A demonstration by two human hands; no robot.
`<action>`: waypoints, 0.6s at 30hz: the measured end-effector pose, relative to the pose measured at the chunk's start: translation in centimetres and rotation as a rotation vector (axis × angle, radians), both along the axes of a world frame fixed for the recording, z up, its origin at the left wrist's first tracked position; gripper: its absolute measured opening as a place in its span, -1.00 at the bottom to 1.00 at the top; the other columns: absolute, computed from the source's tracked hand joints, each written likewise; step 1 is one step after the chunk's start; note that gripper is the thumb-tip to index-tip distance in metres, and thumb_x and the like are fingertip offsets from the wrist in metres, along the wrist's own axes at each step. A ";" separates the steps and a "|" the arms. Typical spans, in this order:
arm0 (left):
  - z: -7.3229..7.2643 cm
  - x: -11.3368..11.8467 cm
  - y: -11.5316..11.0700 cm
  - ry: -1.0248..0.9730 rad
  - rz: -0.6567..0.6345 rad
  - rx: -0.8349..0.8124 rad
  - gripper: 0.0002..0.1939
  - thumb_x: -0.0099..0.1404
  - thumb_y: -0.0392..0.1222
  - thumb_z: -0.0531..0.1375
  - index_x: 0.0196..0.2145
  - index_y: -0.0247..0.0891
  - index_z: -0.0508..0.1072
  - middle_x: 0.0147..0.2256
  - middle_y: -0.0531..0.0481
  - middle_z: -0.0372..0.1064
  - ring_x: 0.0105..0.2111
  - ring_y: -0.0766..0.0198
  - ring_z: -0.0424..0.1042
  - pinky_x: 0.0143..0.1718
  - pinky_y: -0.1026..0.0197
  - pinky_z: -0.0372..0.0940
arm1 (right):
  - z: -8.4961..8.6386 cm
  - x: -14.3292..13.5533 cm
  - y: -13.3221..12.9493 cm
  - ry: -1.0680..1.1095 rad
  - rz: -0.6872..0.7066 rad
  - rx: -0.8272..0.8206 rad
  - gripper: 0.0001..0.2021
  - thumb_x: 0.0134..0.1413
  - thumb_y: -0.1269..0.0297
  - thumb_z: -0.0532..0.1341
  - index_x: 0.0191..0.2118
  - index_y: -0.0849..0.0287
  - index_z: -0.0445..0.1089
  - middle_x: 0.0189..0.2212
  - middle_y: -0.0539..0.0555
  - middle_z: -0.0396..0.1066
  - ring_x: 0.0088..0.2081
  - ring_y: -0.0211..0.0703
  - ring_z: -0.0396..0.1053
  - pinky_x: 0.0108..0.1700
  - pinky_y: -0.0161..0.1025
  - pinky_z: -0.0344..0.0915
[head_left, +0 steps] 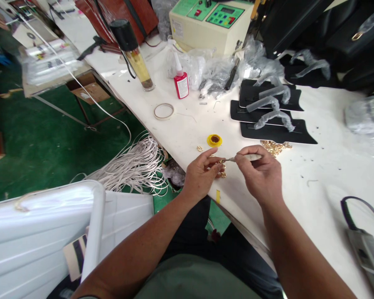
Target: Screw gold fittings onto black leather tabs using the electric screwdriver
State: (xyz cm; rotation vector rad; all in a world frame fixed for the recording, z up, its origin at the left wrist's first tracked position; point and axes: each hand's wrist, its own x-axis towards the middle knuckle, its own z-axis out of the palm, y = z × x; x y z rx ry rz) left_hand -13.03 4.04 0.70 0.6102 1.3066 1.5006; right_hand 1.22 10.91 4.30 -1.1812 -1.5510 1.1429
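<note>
My left hand (200, 177) pinches a small gold metal fitting (222, 161) between thumb and fingers over the table's front edge. In my right hand (264, 176) is a slim tool with a pale handle (254, 157). Its thin dark tip meets the fitting; I cannot tell whether it is a brush or an awl. More gold fittings (223, 175) show just below my left fingertips. Beyond my hands stands a small round yellow pot (214, 140) with a brown middle. A single gold fitting (200, 148) lies beside it. A heap of gold fittings (274, 148) is behind my right hand.
Black panels (276, 132) with plastic-wrapped handles lie at the back right. A red glue bottle (182, 85), a tape roll (163, 111) and a drink bottle (140, 68) stand farther left. A cream machine (208, 29) is behind. A grey corded device (366, 249) sits right; a white bin (96, 224) stands left.
</note>
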 end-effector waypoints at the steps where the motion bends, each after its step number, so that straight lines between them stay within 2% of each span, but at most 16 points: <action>1: 0.0 0.0 0.0 0.002 0.001 0.001 -0.36 0.16 -0.06 0.51 0.16 -0.20 0.49 -0.10 -0.09 0.65 -0.34 0.30 0.60 -0.32 0.27 0.50 | 0.0 0.1 0.0 -0.026 0.000 0.016 -0.88 0.06 0.24 0.36 -0.33 0.14 0.47 -0.57 -0.10 0.34 -0.61 -0.36 0.16 -0.58 -0.37 0.07; 6: -0.2 0.3 -0.3 0.033 0.005 0.020 -0.40 0.23 -0.07 0.46 0.19 -0.21 0.49 -0.05 -0.13 0.65 -0.33 0.31 0.60 -0.31 0.28 0.50 | 0.1 0.3 -0.1 -0.137 0.027 0.055 -0.87 0.10 0.21 0.35 -0.33 0.15 0.48 -0.60 -0.11 0.33 -0.64 -0.36 0.16 -0.59 -0.36 0.04; 11: 0.1 0.4 -0.7 0.123 0.046 0.022 -0.44 0.27 -0.10 0.42 0.20 -0.20 0.51 -0.04 -0.13 0.66 -0.32 0.30 0.61 -0.34 0.29 0.49 | 0.2 0.4 0.1 -0.108 0.069 0.005 -0.70 0.18 -0.02 0.36 -0.25 0.14 0.48 -0.65 -0.10 0.35 -0.63 -0.30 0.27 -0.55 -0.35 0.16; 14: 0.4 0.1 -0.8 0.175 0.095 0.003 -0.52 0.24 -0.11 0.44 0.10 -0.22 0.57 -0.09 -0.14 0.68 -0.33 0.28 0.62 -0.36 0.30 0.48 | 0.3 0.5 0.1 -0.044 0.110 -0.066 -0.65 0.19 -0.08 0.36 -0.23 0.14 0.46 -0.63 -0.08 0.41 -0.61 -0.25 0.35 -0.52 -0.33 0.25; 18: 0.7 -0.5 -0.8 0.261 0.158 -0.001 -0.68 0.18 -0.10 0.47 -0.13 -0.24 0.65 -0.22 -0.08 0.68 -0.36 0.27 0.61 -0.38 0.29 0.48 | 0.4 0.7 0.2 0.043 0.137 -0.121 -0.67 0.20 -0.06 0.36 -0.23 0.13 0.44 -0.61 -0.08 0.42 -0.58 -0.25 0.37 -0.49 -0.31 0.27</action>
